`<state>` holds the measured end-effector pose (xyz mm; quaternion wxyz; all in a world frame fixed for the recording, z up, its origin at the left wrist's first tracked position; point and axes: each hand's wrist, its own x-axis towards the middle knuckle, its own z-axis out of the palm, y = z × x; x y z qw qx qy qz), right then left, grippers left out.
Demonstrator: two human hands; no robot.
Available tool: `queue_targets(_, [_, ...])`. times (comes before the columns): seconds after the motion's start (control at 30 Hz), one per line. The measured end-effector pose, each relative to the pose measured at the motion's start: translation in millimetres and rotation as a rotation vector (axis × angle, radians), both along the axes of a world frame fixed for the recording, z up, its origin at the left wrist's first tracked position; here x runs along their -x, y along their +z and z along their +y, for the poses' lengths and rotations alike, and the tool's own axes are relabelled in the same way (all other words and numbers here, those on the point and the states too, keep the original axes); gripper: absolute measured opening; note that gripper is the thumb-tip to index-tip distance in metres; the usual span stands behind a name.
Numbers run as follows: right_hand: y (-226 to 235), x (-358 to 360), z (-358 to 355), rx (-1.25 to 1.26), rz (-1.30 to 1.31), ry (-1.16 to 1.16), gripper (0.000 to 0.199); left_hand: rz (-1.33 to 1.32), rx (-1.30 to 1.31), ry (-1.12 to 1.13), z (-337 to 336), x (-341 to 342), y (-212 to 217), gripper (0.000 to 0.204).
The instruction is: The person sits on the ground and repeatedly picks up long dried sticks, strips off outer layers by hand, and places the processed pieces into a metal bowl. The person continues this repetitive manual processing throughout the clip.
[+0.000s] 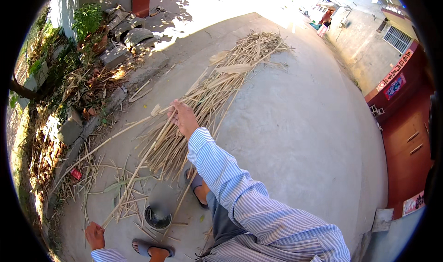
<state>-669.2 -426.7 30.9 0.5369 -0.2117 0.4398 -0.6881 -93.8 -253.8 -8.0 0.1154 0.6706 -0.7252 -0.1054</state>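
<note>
Over a long pile of dry, straw-coloured stalks (217,93), my right hand (184,118) has its fingers closed round a stalk. Low at the left, my left hand (95,235) is closed on the lower end of a long stalk (129,186), which slants up to my right hand. Another thin stalk (110,138) stretches from beside my right fingers down toward the left kerb. A small dark bucket (158,217) stands between my sandalled feet and the scattered stalk pieces; a blurred grey patch hides part of it.
Loose stalk pieces (124,206) litter the concrete ground (300,137) near my feet. Along the left run a stone kerb (106,110), rubble, dry leaves and a red wrapper (76,173). A reddish-brown door (408,146) and a wall stand at the right. Far back, a person (326,17) is visible.
</note>
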Motion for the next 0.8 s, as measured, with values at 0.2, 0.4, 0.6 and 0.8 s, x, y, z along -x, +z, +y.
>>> queue_targets(0.2, [-2, 5, 5, -0.215, 0.209, -0.178, 0.026, -0.148, 0.039, -0.126, -5, 21, -11, 0.021])
queue_targets(0.4, [-25, 39, 9, -0.177, -0.265, -0.248, 0.021, 0.277, -0.067, -0.247, -15, 84, 11, 0.019])
queue_targets(0.6, [-9, 49, 17, -0.039, -0.442, -0.269, 0.030, 0.604, -0.071, -0.019, -17, 110, 44, 0.014])
queue_targets(0.8, [10, 73, 24, 0.057, -0.394, -0.256, 0.047, 0.081, 0.231, -0.045, -16, 43, 53, 0.013])
